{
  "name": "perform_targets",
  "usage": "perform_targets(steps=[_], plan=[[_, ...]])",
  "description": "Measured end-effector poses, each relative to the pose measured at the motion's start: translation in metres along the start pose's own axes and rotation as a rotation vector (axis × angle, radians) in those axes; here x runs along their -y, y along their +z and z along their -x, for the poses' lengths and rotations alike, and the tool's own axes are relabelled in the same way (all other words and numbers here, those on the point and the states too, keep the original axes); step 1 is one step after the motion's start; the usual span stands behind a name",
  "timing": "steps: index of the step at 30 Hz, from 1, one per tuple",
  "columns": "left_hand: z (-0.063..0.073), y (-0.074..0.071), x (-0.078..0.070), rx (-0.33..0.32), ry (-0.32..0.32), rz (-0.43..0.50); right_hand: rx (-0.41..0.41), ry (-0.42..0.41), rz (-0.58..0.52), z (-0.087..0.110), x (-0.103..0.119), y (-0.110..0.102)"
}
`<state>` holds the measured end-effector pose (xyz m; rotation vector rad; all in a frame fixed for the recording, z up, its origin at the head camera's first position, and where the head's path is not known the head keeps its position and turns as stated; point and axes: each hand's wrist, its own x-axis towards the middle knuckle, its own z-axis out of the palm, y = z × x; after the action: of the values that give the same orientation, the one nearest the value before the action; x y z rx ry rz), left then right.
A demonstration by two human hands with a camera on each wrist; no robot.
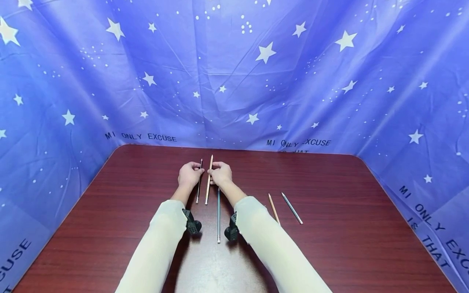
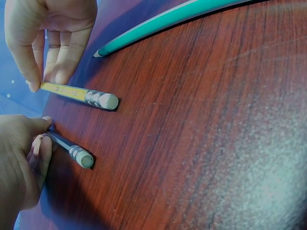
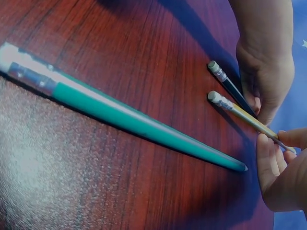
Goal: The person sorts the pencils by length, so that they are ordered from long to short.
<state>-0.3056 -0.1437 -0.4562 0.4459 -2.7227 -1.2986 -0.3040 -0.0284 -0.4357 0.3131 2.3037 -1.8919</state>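
Note:
My left hand (image 1: 189,175) pinches a black pencil (image 1: 198,189) between thumb and fingers; its white eraser end points toward me. Just to its right, my right hand (image 1: 221,174) pinches a yellow pencil (image 1: 207,191), also with the eraser toward me. The two pencils lie side by side with a small gap. In the left wrist view the eraser ends of the black pencil (image 2: 65,143) and yellow pencil (image 2: 72,91) are close to the tabletop. A green pencil (image 3: 139,122) lies on the table nearer to me, between my forearms, touched by neither hand.
To the right of my right sleeve lie another yellow pencil (image 1: 273,207), partly covered by the sleeve, and a grey-blue pencil (image 1: 292,208). The dark red wooden table (image 1: 337,244) has a blue star-patterned curtain (image 1: 234,81) around its back and sides.

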Motion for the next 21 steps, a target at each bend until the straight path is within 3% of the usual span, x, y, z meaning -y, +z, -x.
perform_targets(steps=[21], plan=[[0.0015,-0.0011,0.0,0.003,-0.002,0.006,-0.043,-0.02,0.2,-0.0041,-0.0081,0.0016]])
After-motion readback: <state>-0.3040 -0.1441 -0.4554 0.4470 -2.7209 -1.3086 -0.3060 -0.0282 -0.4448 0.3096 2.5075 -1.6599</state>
